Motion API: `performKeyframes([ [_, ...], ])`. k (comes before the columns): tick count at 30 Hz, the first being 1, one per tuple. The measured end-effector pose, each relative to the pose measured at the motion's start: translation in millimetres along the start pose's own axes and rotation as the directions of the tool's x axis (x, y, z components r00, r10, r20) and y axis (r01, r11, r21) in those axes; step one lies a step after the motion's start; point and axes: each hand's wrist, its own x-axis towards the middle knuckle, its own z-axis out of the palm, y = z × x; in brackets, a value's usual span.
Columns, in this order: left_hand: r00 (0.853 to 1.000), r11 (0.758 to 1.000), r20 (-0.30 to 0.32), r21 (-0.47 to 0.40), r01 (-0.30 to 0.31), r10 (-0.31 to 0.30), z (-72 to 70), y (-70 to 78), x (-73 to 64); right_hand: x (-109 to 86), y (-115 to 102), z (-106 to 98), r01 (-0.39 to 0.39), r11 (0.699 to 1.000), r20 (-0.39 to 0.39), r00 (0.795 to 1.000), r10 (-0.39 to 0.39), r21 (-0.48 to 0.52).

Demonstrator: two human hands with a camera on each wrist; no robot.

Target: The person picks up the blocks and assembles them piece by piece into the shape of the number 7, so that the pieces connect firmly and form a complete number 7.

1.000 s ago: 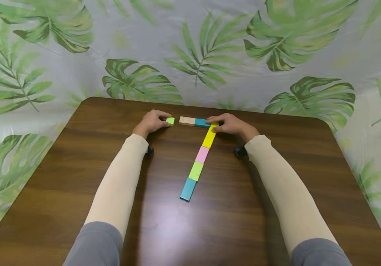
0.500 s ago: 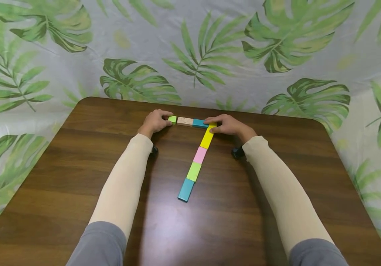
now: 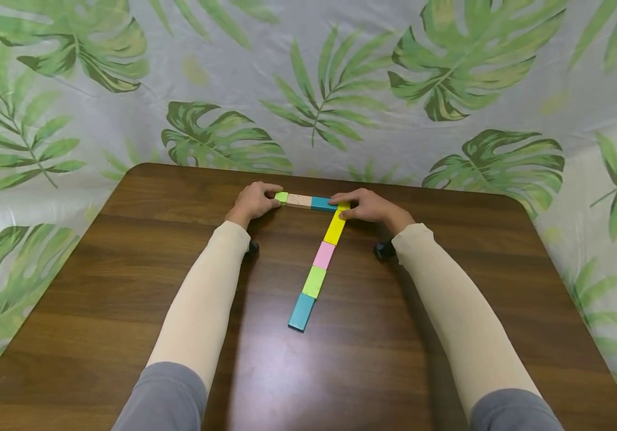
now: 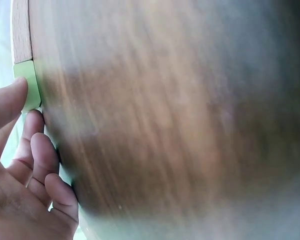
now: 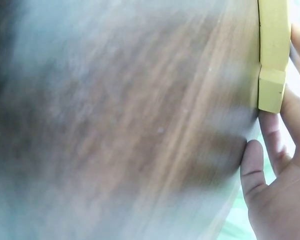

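My left hand (image 3: 252,200) pinches a small light-green block (image 3: 282,197) between thumb and fingers at the left end of a short row. Its right side meets a plain wood block (image 3: 298,201), followed by a blue block (image 3: 321,204). At the row's right end, my right hand (image 3: 374,206) holds a small yellow block (image 5: 271,90), thumb on the near side and fingertips reaching over toward the blue one. From that corner a slanting line runs toward me: a long yellow block (image 3: 334,228), a pink block (image 3: 324,255), a green block (image 3: 315,282) and another blue block (image 3: 301,312).
The blocks lie on a dark brown wooden table (image 3: 394,335), the row close to its far edge. Behind hangs a pale cloth (image 3: 340,78) with green leaf prints. A black wrist device (image 3: 385,250) shows under the right forearm.
My left hand has slid the light-green block to the right, closing the gap to the plain wood block. My right hand stays at the yellow corner.
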Motion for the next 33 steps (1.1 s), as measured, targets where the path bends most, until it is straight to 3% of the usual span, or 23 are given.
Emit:
performKeyframes([
  [8, 1.0, 1.0, 0.011, 0.001, -0.014, 0.014, 0.3, 4.0, -0.3, -5.7, -1, -1, 0.002, 1.0, -0.015, 1.0, -0.001, 0.028],
  [14, 1.0, 1.0, 0.014, -0.004, -0.023, 0.023, 0.8, 7.3, 0.1, -12.0, -3, -4, -0.047, 0.998, -0.03, 0.998, 0.048, 0.048],
  [21, 0.998, 0.996, 0.038, -0.077, -0.037, 0.04, -1.7, 5.1, -1.7, -27.7, -2, -11, -0.076, 0.997, -0.061, 0.995, 0.076, 0.01],
  [28, 0.997, 0.994, 0.07, -0.112, 0.001, 0.007, -14.8, -4.6, -14.2, -77.2, -6, -20, -0.104, 0.994, -0.153, 0.984, 0.096, -0.045],
  [33, 0.991, 1.0, 0.137, -0.029, -0.01, 0.014, -28.6, -12.1, -35.7, -133.4, -17, -14, -0.009, 0.99, -0.247, 0.969, -0.026, -0.141],
])
